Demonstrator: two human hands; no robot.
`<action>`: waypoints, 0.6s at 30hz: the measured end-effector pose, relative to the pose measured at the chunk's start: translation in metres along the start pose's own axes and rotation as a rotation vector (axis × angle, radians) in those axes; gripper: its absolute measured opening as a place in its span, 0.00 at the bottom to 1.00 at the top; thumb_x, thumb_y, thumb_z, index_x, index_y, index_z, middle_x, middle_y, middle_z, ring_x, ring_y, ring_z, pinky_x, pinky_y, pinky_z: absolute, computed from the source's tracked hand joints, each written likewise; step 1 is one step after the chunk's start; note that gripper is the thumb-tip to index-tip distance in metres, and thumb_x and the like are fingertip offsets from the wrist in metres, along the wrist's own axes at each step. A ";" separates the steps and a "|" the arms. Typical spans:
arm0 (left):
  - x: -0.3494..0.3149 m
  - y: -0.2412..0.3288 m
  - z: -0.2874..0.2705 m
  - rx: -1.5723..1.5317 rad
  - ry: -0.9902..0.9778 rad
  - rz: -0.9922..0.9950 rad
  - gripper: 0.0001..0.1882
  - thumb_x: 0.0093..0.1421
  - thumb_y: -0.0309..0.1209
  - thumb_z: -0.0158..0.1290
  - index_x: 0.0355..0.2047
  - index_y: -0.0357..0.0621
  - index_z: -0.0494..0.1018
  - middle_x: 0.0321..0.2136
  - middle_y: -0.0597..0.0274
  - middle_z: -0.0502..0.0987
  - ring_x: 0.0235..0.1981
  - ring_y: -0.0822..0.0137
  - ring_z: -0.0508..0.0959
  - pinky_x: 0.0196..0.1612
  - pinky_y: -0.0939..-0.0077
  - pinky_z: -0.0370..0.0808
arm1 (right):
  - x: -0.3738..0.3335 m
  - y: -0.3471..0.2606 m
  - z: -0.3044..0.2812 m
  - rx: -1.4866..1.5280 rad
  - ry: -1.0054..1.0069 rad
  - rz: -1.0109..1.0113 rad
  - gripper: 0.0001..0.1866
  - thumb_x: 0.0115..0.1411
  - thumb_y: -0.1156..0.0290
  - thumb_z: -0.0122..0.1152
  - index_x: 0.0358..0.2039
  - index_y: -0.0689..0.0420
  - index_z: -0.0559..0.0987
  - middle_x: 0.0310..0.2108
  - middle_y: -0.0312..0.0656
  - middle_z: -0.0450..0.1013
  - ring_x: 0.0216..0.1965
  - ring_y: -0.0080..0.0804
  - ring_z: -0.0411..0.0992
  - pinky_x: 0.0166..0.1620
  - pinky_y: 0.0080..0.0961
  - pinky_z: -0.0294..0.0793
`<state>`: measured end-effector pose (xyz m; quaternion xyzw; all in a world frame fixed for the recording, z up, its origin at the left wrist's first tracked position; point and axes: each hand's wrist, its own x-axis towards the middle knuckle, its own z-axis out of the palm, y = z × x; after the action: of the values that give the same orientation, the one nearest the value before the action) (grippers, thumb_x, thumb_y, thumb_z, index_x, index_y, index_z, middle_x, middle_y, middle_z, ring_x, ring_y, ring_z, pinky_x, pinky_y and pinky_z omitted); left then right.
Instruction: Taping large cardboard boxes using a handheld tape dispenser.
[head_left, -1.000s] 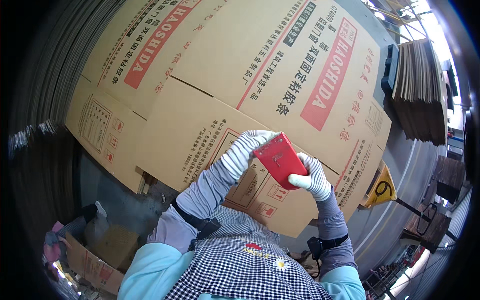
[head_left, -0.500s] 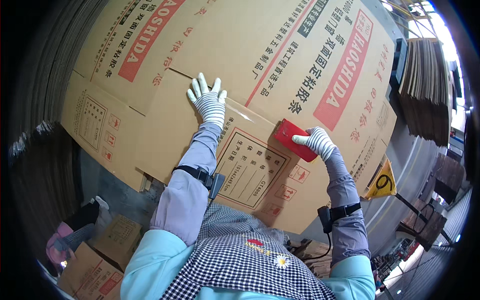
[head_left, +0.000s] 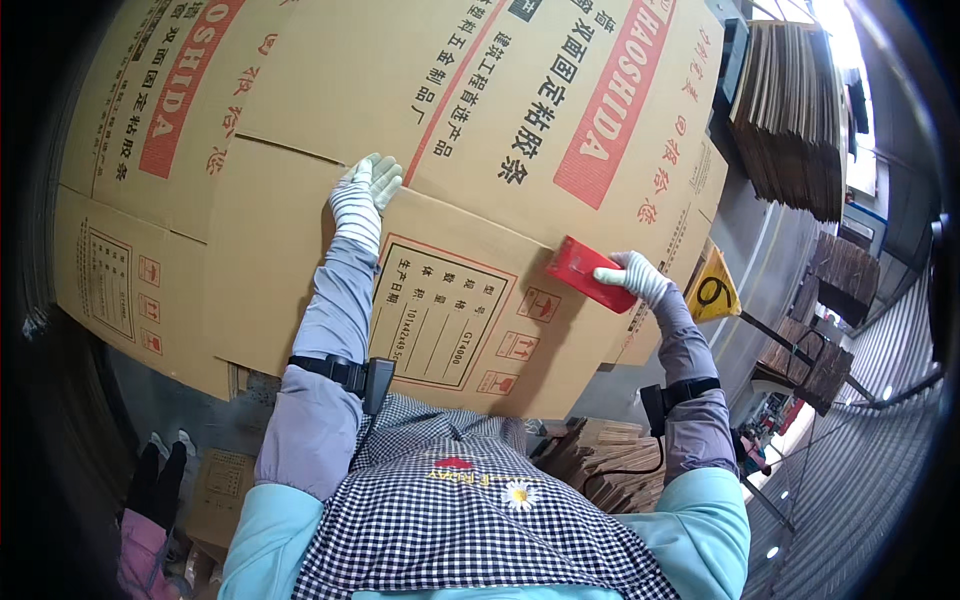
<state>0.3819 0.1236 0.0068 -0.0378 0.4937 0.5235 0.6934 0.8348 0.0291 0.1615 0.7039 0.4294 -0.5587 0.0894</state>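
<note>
A large flat cardboard sheet, printed in red and black, spreads out before me. My left hand, in a white glove with a striped cuff, rests at the crease by the end of a slot in the cardboard, fingers stretched out and holding nothing. My right hand, gloved the same way, is closed on the end of a red rectangular block, thumb on top. The block lies over the right part of the near flap, by its crease. Its underside is hidden.
A tall stack of cardboard sheets stands at the far right. Nearer is a yellow triangular sign on a pole. More cardboard lies beside my apron. At the lower left another person stands near a cardboard box.
The view has shifted, so the cardboard sits further left. My left hand has turned on its side at the crease, fingers closer together. My right hand still holds the red block.
</note>
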 end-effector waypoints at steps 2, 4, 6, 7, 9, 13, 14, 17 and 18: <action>-0.002 -0.002 0.004 0.010 0.002 -0.008 0.17 0.70 0.32 0.43 0.52 0.30 0.67 0.47 0.41 0.76 0.44 0.50 0.81 0.45 0.60 0.83 | -0.014 0.029 -0.018 -0.334 0.100 0.173 0.35 0.48 0.42 0.68 0.42 0.64 0.82 0.30 0.47 0.80 0.32 0.35 0.79 0.40 0.32 0.77; -0.003 0.005 0.006 0.019 -0.013 -0.016 0.18 0.70 0.32 0.43 0.53 0.30 0.66 0.47 0.41 0.76 0.44 0.49 0.80 0.45 0.60 0.83 | -0.007 0.041 -0.020 -0.515 0.164 0.266 0.36 0.45 0.41 0.69 0.38 0.65 0.83 0.29 0.51 0.80 0.32 0.40 0.79 0.39 0.34 0.77; 0.000 0.009 0.006 0.042 -0.020 0.003 0.18 0.70 0.32 0.43 0.53 0.30 0.66 0.47 0.41 0.76 0.44 0.49 0.80 0.45 0.60 0.83 | 0.010 0.015 -0.016 -0.701 0.183 0.291 0.36 0.44 0.40 0.68 0.36 0.65 0.83 0.30 0.55 0.79 0.33 0.45 0.79 0.39 0.35 0.77; 0.002 0.011 0.001 0.062 -0.015 0.032 0.18 0.70 0.32 0.43 0.53 0.30 0.66 0.47 0.40 0.76 0.44 0.49 0.80 0.45 0.60 0.83 | 0.013 -0.015 -0.008 -0.786 0.197 0.281 0.35 0.45 0.40 0.67 0.36 0.65 0.83 0.31 0.55 0.79 0.35 0.47 0.79 0.40 0.36 0.77; 0.005 0.012 -0.004 0.039 -0.030 0.026 0.18 0.70 0.32 0.43 0.53 0.30 0.66 0.47 0.40 0.76 0.44 0.49 0.80 0.45 0.60 0.84 | 0.023 -0.055 0.016 -0.958 0.148 0.313 0.30 0.46 0.46 0.67 0.37 0.63 0.83 0.34 0.54 0.79 0.38 0.46 0.80 0.43 0.39 0.77; -0.005 0.000 0.016 0.106 0.015 0.087 0.17 0.69 0.30 0.43 0.54 0.31 0.65 0.46 0.43 0.76 0.43 0.52 0.81 0.45 0.66 0.82 | 0.073 -0.008 0.086 -2.168 -0.082 0.398 0.10 0.50 0.68 0.69 0.35 0.52 0.86 0.36 0.39 0.81 0.42 0.40 0.79 0.41 0.47 0.75; -0.004 -0.008 0.015 0.297 0.018 0.338 0.17 0.69 0.28 0.44 0.55 0.33 0.66 0.47 0.45 0.76 0.44 0.54 0.80 0.47 0.69 0.81 | 0.072 0.000 0.083 -1.856 0.218 0.336 0.09 0.52 0.65 0.67 0.34 0.52 0.86 0.34 0.39 0.81 0.40 0.41 0.79 0.40 0.47 0.74; -0.005 -0.042 -0.007 1.176 -0.063 1.155 0.28 0.58 0.25 0.55 0.60 0.43 0.65 0.58 0.49 0.67 0.58 0.51 0.68 0.61 0.61 0.67 | -0.025 -0.020 0.045 -0.955 0.449 0.187 0.23 0.56 0.45 0.58 0.30 0.54 0.84 0.30 0.49 0.80 0.35 0.44 0.78 0.44 0.39 0.72; -0.022 -0.066 0.014 1.656 -0.053 1.282 0.34 0.57 0.36 0.57 0.63 0.45 0.61 0.64 0.49 0.60 0.65 0.49 0.59 0.67 0.54 0.55 | -0.047 0.020 0.034 -0.788 0.546 0.264 0.27 0.55 0.42 0.59 0.33 0.58 0.82 0.29 0.51 0.79 0.34 0.45 0.79 0.44 0.41 0.73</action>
<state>0.4416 0.0864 -0.0006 0.7290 0.6102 0.2918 0.1056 0.8246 -0.0275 0.1827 0.7855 0.5231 -0.1328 0.3029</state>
